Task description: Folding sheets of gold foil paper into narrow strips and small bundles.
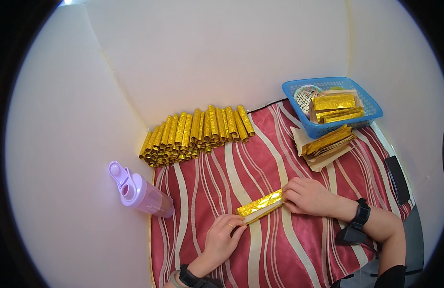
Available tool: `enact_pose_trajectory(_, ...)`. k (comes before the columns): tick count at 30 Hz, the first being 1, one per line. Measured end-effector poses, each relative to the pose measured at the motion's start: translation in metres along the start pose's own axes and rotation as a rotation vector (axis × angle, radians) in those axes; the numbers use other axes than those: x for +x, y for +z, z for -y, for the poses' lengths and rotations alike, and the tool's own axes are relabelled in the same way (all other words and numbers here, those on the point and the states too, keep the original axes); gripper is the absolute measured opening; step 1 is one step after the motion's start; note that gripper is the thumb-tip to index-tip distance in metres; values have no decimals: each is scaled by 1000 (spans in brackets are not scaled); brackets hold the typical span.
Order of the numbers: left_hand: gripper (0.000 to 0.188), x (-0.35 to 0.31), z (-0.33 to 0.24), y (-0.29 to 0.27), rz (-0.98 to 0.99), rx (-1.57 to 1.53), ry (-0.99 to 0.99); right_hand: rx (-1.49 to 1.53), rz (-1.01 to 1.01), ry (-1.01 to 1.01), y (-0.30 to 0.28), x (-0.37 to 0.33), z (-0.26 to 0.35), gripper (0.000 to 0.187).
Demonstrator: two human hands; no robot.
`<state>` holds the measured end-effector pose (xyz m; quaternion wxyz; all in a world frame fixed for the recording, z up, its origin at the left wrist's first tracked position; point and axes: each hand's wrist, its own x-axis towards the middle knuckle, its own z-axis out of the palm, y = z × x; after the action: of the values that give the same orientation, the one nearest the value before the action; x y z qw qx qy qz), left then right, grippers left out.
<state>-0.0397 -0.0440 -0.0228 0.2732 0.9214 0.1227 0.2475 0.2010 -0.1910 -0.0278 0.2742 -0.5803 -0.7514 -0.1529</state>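
A strip of gold foil paper (261, 203), partly folded or rolled lengthwise with a pale band showing along it, lies slanted on the striped cloth. The fingers of my left hand (223, 238) are closed on its left end, thumb and fingertips together at the near edge. At the other end, my right hand (306, 196) grips the paper with curled fingers, its thumb mostly hidden. Beyond my hands, to the far left, many rolled gold paper tubes (195, 129) are stacked in a heap. A stack of flat gold and tan paper sheets (327, 146) lies past my right hand.
A blue plastic basket (298, 113) at the far right holds more gold paper and a woven item (307, 97). On the left stands a lilac shaker bottle (150, 198). A black flat object (398, 180) lies at the right edge of the red striped cloth (207, 187). White walls enclose the table.
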Motion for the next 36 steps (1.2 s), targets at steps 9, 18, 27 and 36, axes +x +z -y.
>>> enact_pose_trajectory(9, 11, 2, 1, 1, 35, -50, -104, 259, 131, 241, -4, -9, 6, 16)
enact_pose_trajectory(18, 11, 9, 11, 7, 44, -73, -190, 285, 120, 312, 2, -9, 6, 14)
enact_pose_trajectory(27, 17, 15, 11, 8, 42, 36, -236, 234, 130, 321, 1, 1, 6, 12)
enact_pose_trajectory(36, 16, 11, 13, 8, 4, -24, -237, 266, 140, 267, -4, -4, 3, 13)
